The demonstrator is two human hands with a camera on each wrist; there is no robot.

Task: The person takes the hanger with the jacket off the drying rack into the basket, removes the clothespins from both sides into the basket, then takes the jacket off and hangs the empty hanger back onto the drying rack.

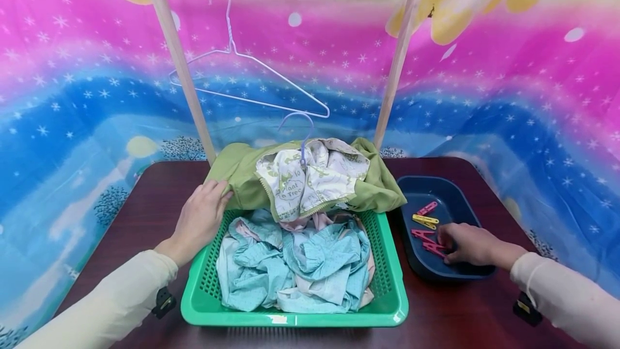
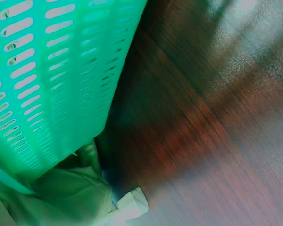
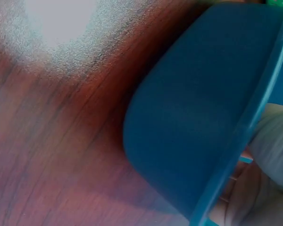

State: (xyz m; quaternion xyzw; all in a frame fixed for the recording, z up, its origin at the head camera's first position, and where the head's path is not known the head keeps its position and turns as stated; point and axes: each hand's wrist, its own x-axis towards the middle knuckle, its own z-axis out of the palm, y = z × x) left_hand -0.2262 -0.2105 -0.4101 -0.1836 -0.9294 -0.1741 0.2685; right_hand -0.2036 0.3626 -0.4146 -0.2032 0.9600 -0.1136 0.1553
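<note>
Gripping the near left edge of the green garment (image 1: pixel 242 176), the left hand (image 1: pixel 201 220) has its fingers curled into the cloth. That garment lies draped over the far rim of the green basket (image 1: pixel 387 306), a lilac hanger (image 1: pixel 302 139) poking out of its neck. On the right, the right hand (image 1: pixel 467 244) reaches into the blue tray (image 1: pixel 452 195), fingertips on the pink clothes pegs (image 1: pixel 428 241) — whether they pinch one, I cannot tell. A yellow peg (image 1: pixel 425 221) lies just beyond. Crumpled pale-blue laundry (image 1: pixel 295 268) fills the basket on the dark wooden table (image 1: pixel 140 214).
</note>
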